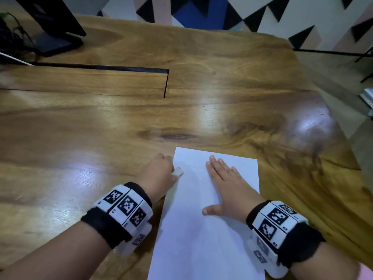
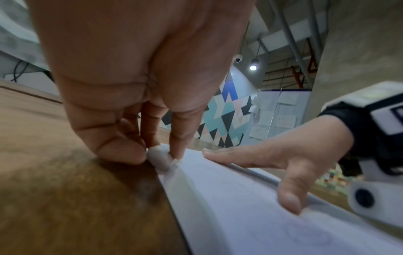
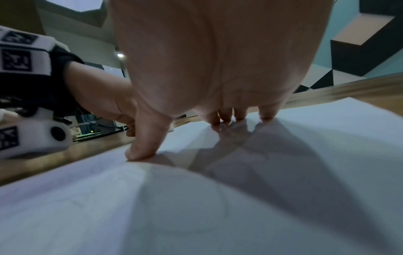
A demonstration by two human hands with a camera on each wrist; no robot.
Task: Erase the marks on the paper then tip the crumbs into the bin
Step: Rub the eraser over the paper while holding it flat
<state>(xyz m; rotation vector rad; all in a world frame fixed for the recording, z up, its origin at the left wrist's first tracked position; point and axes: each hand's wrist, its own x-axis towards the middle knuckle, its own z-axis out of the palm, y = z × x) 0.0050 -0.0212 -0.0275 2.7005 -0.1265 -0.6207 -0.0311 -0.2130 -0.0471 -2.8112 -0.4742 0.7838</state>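
A white sheet of paper lies on the wooden table near its front edge. My left hand pinches a small white eraser between thumb and fingers and holds it against the paper's upper left edge; the left wrist view shows the eraser touching the sheet right at its border. My right hand lies flat on the paper with fingers spread straight, pressing it down; its thumb and fingertips rest on the sheet. Faint pencil marks barely show. No bin is in view.
A black monitor stand and cables sit at the table's far left. A dark slot cuts into the tabletop behind my hands. The table's right edge drops to the floor beside a patterned wall.
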